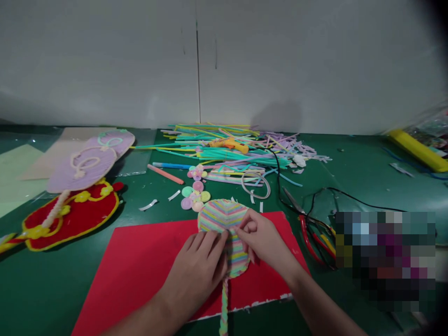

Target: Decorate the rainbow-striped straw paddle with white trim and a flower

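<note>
A striped pastel hand fan point(224, 212), made of fuzzy pipe cleaners, lies on a red sheet point(147, 252). Its twisted handle point(224, 308) points toward me. My left hand point(201, 261) covers the fan's left side, fingers curled and pressed together against it; its thumb is mostly hidden. At the fan's middle, my right hand point(261, 235) has thumb and forefinger pinched near the left fingertips. Whatever sits in that pinch is too small to make out. Just beyond the fan are round pastel flower pieces point(196, 196).
Behind lies a heap of loose pipe cleaners point(241, 158) with an orange glue gun point(229, 145) on top. Its black cord runs right, past red-handled scissors point(308, 238). Purple fans point(84, 168) and a red fan point(101, 207) are at left. A blurred patch point(388, 256) covers the right side.
</note>
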